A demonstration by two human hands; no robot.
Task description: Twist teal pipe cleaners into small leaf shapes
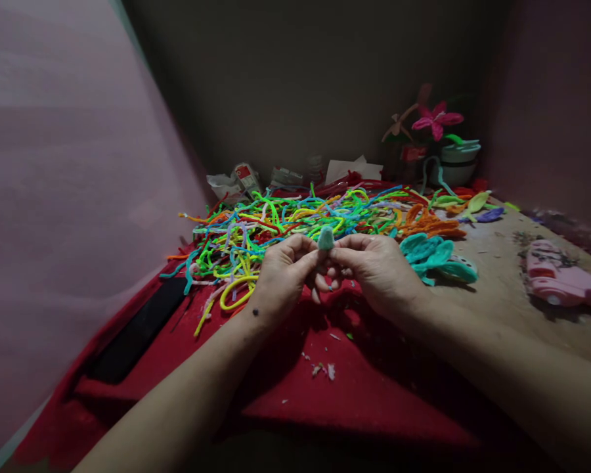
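Note:
My left hand (282,272) and my right hand (377,268) meet over the red cloth (354,394), both pinched on one small pale-teal pipe-cleaner piece (326,238) that sticks up between the fingertips. Just behind the hands lies a heap of loose pipe cleaners (285,226) in green, yellow, blue, red and lilac. To the right of my right hand sit teal pipe-cleaner petals (431,256) on the table.
Orange petal shapes (431,225) and green and purple ones (475,205) lie further back right. A pink glue gun (561,279) rests at the right edge. A pink pipe-cleaner flower (436,121) stands by a pot (458,161) at the back. A pink wall (69,197) bounds the left.

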